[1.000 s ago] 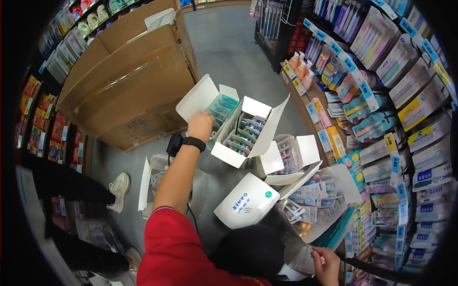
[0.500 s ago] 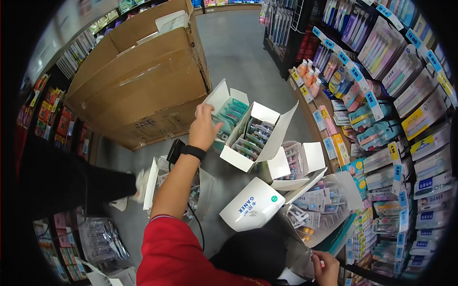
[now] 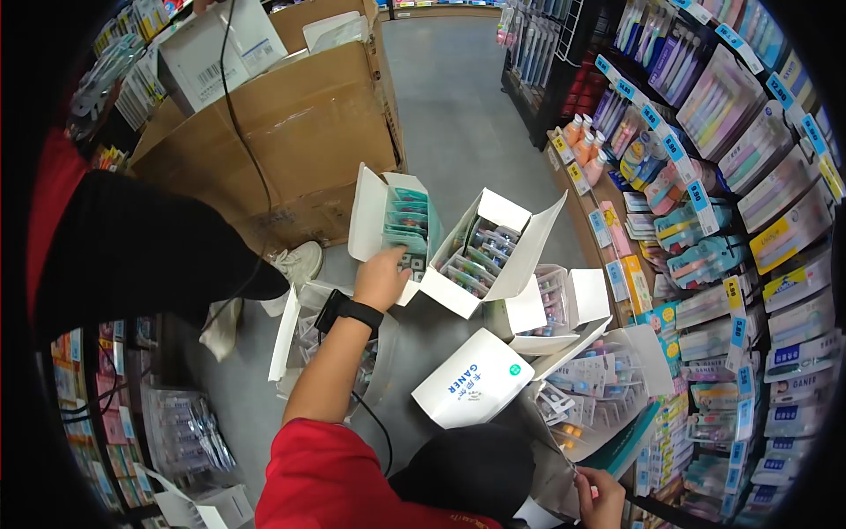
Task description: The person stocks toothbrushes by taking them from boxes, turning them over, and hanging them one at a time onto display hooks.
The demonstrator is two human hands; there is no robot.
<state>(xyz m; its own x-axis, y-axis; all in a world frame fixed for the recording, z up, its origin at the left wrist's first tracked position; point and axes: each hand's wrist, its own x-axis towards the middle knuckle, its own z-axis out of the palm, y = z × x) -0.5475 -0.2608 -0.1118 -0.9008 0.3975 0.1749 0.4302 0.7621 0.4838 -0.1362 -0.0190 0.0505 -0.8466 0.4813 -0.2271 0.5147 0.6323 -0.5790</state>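
Observation:
My left hand [image 3: 381, 280], a black device strapped to its wrist, has its fingers curled over the near end of an open white box [image 3: 368, 216]. Teal blister packs [image 3: 407, 216] stand in a row inside that box. Against its right side sits another open white box [image 3: 449, 295] filled with small packs. At the lower right my right hand [image 3: 601, 500] is closed, fingertips pinched beside a large open box [image 3: 648, 357] of packaged goods. What it holds is too small to make out. A closed white GANER box [image 3: 467, 379] lies between my hands.
A big brown carton [image 3: 308, 132] stands ahead. At left is another person in black trousers [image 3: 150, 256] and white shoes [image 3: 301, 262]; a white carton [image 3: 225, 57] is over the brown one. Shelves of toothbrushes [image 3: 705, 97] line the right. A cable [image 3: 251, 150] hangs across the view.
My left hand has moved down to the near end of the teal-pack box, which has turned and shifted. The other person's legs moved forward, and a white carton has appeared over the brown carton.

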